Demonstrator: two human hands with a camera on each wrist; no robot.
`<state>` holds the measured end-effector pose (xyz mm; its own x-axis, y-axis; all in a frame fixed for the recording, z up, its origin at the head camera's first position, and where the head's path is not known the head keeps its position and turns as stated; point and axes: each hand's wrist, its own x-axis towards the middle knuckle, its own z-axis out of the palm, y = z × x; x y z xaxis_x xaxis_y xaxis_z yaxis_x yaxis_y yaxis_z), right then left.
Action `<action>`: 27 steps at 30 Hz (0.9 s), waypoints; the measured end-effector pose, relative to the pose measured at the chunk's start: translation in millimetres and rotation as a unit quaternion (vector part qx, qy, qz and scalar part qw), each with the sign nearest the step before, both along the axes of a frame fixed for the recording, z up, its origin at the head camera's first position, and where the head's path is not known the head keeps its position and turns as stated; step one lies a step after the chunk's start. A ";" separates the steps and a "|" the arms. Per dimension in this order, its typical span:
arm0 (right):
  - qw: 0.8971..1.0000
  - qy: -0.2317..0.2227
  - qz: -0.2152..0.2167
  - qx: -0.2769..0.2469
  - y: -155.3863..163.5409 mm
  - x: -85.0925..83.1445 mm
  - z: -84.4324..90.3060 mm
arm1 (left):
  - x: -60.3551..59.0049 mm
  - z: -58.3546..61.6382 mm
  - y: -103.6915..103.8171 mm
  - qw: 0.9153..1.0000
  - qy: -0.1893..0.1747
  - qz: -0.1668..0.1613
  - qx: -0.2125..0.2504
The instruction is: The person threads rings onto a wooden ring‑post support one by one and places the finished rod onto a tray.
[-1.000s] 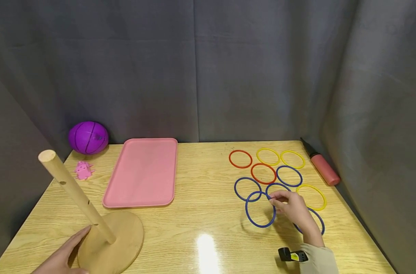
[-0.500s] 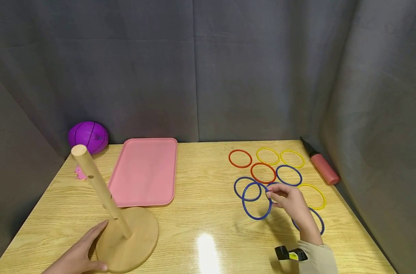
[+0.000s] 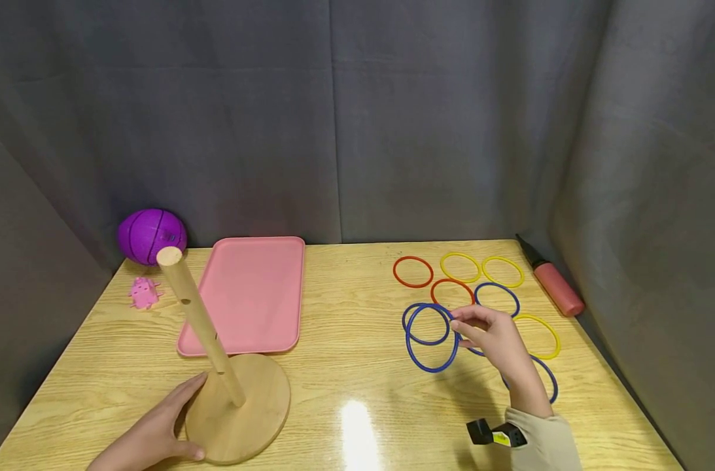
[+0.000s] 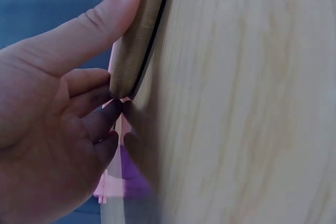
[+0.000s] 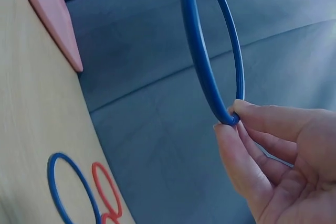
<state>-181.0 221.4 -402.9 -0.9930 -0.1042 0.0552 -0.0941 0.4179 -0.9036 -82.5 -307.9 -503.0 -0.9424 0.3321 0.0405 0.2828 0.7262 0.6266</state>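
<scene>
My left hand (image 3: 157,428) grips the left rim of a wooden stand, a round base (image 3: 265,405) with a tall post (image 3: 201,320). In the left wrist view the thumb lies on the rim (image 4: 137,45) and the other fingers curl against its side. My right hand (image 3: 495,343) pinches a blue ring (image 3: 432,370) between thumb and fingers, raised above the table. The right wrist view shows that ring (image 5: 202,61) tilted up on edge. Behind it in the head view lies another blue ring (image 3: 403,320), partly overlapped from this angle.
Several more rings lie at the right, among them a red ring (image 3: 413,286) and a yellow ring (image 3: 545,357). A pink tray (image 3: 254,288) is behind the post. Farther left are a purple ball (image 3: 151,235) and a pink toy (image 3: 144,292). A hand pump (image 3: 557,289) lies at the right edge.
The left hand has slid the wooden stand to the right and slightly back. The right hand has moved the pinched blue ring a little left and back.
</scene>
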 end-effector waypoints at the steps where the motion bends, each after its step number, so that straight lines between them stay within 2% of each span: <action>1: 1.000 0.001 0.001 -0.005 -1.2 0.3 1.5 | -0.4 0.6 1.7 1.000 -0.006 0.001 0.004; 8: 0.999 0.017 0.009 -0.028 -10.2 3.4 12.5 | -3.2 5.9 16.4 1.000 -0.021 0.016 -0.003; 16: 0.998 0.036 0.007 -0.044 -19.2 7.2 21.4 | -10.5 14.6 34.9 0.999 -0.051 -0.009 -0.006; 22: 0.997 0.042 0.014 -0.057 -24.3 8.3 24.2 | -12.9 16.8 50.4 0.999 -0.043 -0.019 -0.026; 27: 0.997 0.036 0.014 -0.068 -27.5 9.2 24.4 | -15.5 18.1 65.8 0.998 -0.060 -0.021 -0.015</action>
